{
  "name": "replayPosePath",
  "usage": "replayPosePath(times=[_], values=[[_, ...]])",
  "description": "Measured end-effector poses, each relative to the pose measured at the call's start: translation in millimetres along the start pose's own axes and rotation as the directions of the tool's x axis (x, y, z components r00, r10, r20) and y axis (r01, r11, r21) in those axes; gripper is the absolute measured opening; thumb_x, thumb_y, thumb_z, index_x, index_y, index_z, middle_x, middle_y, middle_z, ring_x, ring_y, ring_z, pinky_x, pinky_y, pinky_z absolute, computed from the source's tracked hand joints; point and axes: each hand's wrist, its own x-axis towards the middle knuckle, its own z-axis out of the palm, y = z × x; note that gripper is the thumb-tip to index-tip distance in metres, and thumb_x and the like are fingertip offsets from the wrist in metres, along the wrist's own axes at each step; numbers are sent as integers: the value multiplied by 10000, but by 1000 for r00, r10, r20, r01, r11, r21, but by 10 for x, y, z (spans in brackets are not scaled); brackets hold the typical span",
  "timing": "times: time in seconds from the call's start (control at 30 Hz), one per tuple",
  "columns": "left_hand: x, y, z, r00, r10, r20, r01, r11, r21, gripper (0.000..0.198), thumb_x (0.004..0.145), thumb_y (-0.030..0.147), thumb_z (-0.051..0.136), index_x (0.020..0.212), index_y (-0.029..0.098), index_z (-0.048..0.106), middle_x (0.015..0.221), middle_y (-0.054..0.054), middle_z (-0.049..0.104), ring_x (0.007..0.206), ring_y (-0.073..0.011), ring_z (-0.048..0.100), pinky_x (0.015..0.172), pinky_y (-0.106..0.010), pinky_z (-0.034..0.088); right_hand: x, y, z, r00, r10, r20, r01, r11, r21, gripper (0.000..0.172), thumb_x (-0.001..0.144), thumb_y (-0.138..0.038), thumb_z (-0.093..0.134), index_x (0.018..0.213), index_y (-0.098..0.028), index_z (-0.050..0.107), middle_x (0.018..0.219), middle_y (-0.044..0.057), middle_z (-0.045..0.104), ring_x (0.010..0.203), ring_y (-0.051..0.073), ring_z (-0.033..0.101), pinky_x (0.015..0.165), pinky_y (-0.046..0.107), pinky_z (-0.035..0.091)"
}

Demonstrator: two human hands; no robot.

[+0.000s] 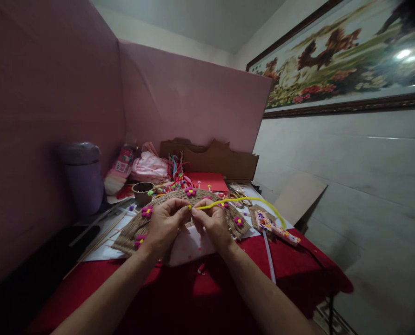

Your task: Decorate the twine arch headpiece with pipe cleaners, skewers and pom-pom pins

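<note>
Left hand [167, 223] and right hand [212, 225] each hold a yellow fuzzy stem [244, 200] in a narrow fingertip pinch, and I see it raised just above the twine arch [128, 232], my landmark from this end of the link. Largest first: a pink panel [193, 93] stands well behind the arch, and a framed horse picture [333, 60] hangs on the wall, high to its right. Beneath the arch I make out the worktop [249, 246], its red covering bare in front. Brown cardboard [214, 160] with a jagged top edge stands upright behind the arch. Left of the arch and farther back is a purple container [83, 179]; a pink-and-white bag [150, 165] lies behind the arch, with a red sheet [209, 180] to the bag's right. Just right of the arch I find what looks like a flower-patterned glue gun [277, 229]. A dark cup [143, 191] sits close behind the arch's left part. Smallest are the magenta flowers [238, 221], yellow at their centres, spread along the arch itself. From the fingertips the stem runs rightward over the arch, then bends down near the patterned tool; I cannot tell whether they touch.
</note>
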Motion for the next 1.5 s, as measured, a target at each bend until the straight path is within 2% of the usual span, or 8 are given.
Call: replayPosePath(times=[0.33,0.73,0.93,1.1,1.2,1.3,1.4,1.5], values=[[-15,66,-23,988,-16,153,1,995,99,182,698,305,640,699,123,637,626,-21,614,534,-101,525,440,-189,434,16,-57,-51,999,8,-36,-6,998,61,114,671,-234,591,624,-171,510,420,-80,468,325,40,337,325,165,238],[3,51,-48,979,-31,199,3,990,140,163,678,285,659,745,137,652,618,-29,637,508,-111,548,423,-195,435,14,-93,-42,999,17,-41,-16,1000,5,115,650,-218,580,577,-173,504,414,-68,471,321,44,331,322,179,231],[3,93,-50,982,-63,180,48,995,87,192,652,307,673,692,124,632,589,-15,613,449,-92,510,389,-199,432,25,-68,-58,996,-57,-76,57,998,-4,141,717,-265,597,649,-177,509,445,-77,468,336,50,356,335,180,260],[3,135,-47,991,-113,71,116,992,-45,237,602,339,685,664,124,606,532,-4,599,416,-99,475,358,-226,437,-11,-79,-63,990,-137,-35,132,986,-105,124,741,-255,601,667,-189,528,465,-78,458,374,63,386,374,190,293],[-1,112,-48,996,-84,-10,84,996,35,193,631,320,653,673,136,610,530,-1,603,410,-105,464,365,-238,439,-54,-95,-40,987,-162,-3,155,948,-277,145,749,-264,616,641,-182,566,482,-62,475,421,73,422,415,197,318],[-8,66,-61,996,51,-75,-30,965,262,102,673,249,608,659,152,636,564,-8,624,477,-122,514,432,-228,436,-87,-108,-14,983,-181,38,182,912,-368,142,745,-257,624,632,-179,591,522,-42,510,469,88,453,453,210,335],[-15,28,-83,981,194,12,-176,864,472,109,656,130,574,596,175,653,570,1,634,549,-125,544,501,-209,404,-98,-111,-25,974,-200,108,227,877,-423,122,747,-251,621,648,-179,611,563,-22,541,521,105,473,502,225,355],[-11,16,-96,978,136,161,-192,887,420,137,651,115,570,559,181,647,531,12,611,499,-111,520,468,-198,372,-92,-105,-61,972,-204,116,234,877,-419,129,763,-267,607,668,-180,605,577,-23,532,533,103,453,506,223,339]])
